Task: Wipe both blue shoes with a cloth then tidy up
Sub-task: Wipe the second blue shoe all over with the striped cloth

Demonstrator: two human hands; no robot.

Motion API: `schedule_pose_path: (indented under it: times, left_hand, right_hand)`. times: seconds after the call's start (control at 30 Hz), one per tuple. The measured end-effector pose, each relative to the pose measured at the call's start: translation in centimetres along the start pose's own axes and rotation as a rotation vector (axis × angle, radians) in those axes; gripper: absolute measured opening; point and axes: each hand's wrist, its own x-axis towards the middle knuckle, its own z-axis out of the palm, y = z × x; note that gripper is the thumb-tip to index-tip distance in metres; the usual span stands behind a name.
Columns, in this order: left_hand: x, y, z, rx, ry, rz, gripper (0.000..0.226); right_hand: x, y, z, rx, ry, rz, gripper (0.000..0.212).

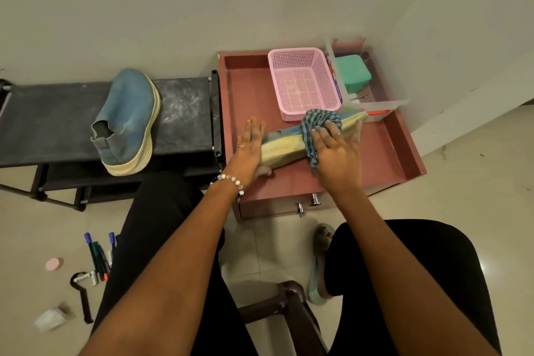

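— Which step is she on?

— The wiping, I'd say. One blue shoe (289, 143) lies on its side on the pink tray-top cabinet (404, 159), right of centre in the frame, its cream sole turned toward us. The right hand (336, 150) lies on the checked cloth (318, 127) with its fingers fairly straight, flattening it over the front half of that shoe.

— And the left hand?

— The left hand (250, 144) lies flat and spread against the heel end, fingers straight, bracing the shoe; not gripping that I can see.

— The other shoe?

— The second blue shoe (127, 121) stands on its sole on the black shoe rack (185, 107) at mid left, well apart from both hands. Whether it is already wiped I cannot tell; it looks dusty in patches.

— What does the next move call for?

— My guess: steady bracing while the cloth is worked along the sole and upper, then turning the shoe to reach its hidden side. The pink basket (303, 81) sits just behind the toe, so the strokes want room there.

— And tidying?

— Not yet begun, I judge. Marker pens (99, 254) lie on the floor at lower left.
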Motion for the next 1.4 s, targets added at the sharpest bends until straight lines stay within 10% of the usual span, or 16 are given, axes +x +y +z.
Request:
schedule_pose_path:
  times: [0.2,0.43,0.67,0.93,1.13,1.4]
  left_hand:
    - [-0.1,-0.3,-0.1,0.032,0.009,-0.005,0.106]
    - [0.0,-0.3,0.0,0.058,-0.006,0.061,0.101]
    - [0.0,-0.2,0.4,0.087,0.017,0.040,0.099]
    - [0.2,-0.4,0.2,0.077,0.004,0.049,0.095]
    - [0.0,-0.3,0.6,0.110,0.012,0.062,0.097]
    - [0.3,-0.1,0.4,0.086,0.011,0.020,0.098]
  right_hand:
    - [-0.4,-8.4,-0.5,0.503,-0.004,0.158,0.064]
    - [-0.2,1.9,0.6,-0.020,0.044,-0.268,0.045]
    - [0.8,-1.3,-1.5,-0.092,-0.113,0.198,0.054]
    - [-1.0,-0.3,-0.7,-0.026,-0.135,-0.088,0.059]
    - [1.7,5.2,-2.4,-0.180,-0.203,0.268,0.057]
    - [-0.3,-3.8,1.2,0.113,-0.146,0.124,0.059]
